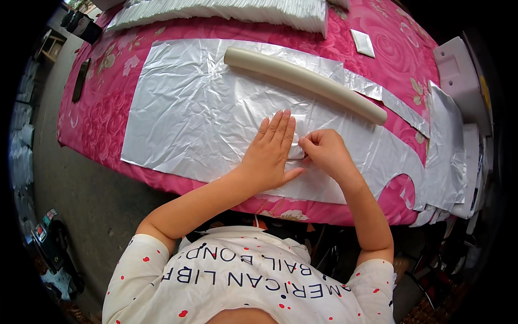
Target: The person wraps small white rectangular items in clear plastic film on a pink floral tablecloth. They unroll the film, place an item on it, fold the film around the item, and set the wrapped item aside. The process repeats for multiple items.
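A large crinkled silver foil sheet [172,108] lies spread over the table. My left hand [270,154] rests flat near its middle, fingers stretched out and thumb apart. Partly under those fingers is a small flat silver-white packet [300,123], much of it hidden by the hand. My right hand [328,154] is closed in a pinch at the packet's right edge, thumb and forefinger together; the exact bit they grip is mostly covered. Beyond both hands a long beige tube [307,82] lies slantwise on the foil.
A pink flowered cloth [108,127] covers the table. Long stacks of thin white-silver sheets [226,13] line the far edge. Another small silver packet [362,43] lies at far right. Foil strips [402,110], a foil piece [447,146] and a white foam box [461,81] are on the right.
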`<state>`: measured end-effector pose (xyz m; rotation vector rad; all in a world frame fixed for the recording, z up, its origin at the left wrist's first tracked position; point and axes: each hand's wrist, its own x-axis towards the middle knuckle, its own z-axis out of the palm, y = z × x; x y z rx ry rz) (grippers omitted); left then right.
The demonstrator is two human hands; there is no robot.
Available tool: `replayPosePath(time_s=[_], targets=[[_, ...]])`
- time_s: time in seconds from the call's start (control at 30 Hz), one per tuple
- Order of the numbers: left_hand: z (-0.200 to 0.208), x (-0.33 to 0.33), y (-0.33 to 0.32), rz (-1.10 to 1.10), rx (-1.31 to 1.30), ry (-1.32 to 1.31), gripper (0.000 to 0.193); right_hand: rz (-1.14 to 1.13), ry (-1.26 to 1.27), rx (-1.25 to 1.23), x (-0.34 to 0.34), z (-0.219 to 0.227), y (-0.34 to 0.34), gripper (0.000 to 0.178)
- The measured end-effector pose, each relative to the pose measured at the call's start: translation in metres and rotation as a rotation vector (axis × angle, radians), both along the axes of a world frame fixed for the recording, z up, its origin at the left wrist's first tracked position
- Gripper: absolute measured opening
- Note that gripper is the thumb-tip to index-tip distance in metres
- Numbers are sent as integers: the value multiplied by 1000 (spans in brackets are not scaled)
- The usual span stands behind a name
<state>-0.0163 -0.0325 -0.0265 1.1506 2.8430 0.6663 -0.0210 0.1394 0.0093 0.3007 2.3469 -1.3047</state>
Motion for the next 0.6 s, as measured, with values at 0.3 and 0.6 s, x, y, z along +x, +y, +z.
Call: replayPosePath(time_s=[0.3,0.6], targets=[[-8,4,3,23,-5,-20,113,120,221,301,18,16,-9,21],[24,24,-48,-6,429,-301,79,418,858,540,12,12,-20,46]])
